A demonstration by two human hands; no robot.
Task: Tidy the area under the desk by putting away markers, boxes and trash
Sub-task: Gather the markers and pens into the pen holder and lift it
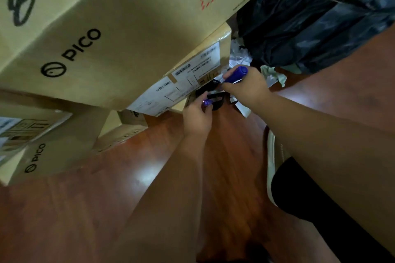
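Note:
My right hand point(248, 88) grips a purple marker point(237, 74) whose capped end sticks up past my fingers. My left hand point(197, 116) holds a second purple marker point(206, 103), seen end on, together with dark marker shapes point(210, 92) on the floor between both hands. The hands sit close together at the corner of a labelled cardboard box point(192, 74). A large PICO box point(106, 28) rests on top of it. Crumpled white paper trash point(240, 53) lies just behind my right hand.
A black trash bag point(310, 23) stands at the upper right, with a crumpled tissue point(275, 76) at its foot. More PICO boxes point(53, 145) are stacked at the left. The floor point(106, 198) is reddish wood. My knee and shoe point(275, 166) are at the right.

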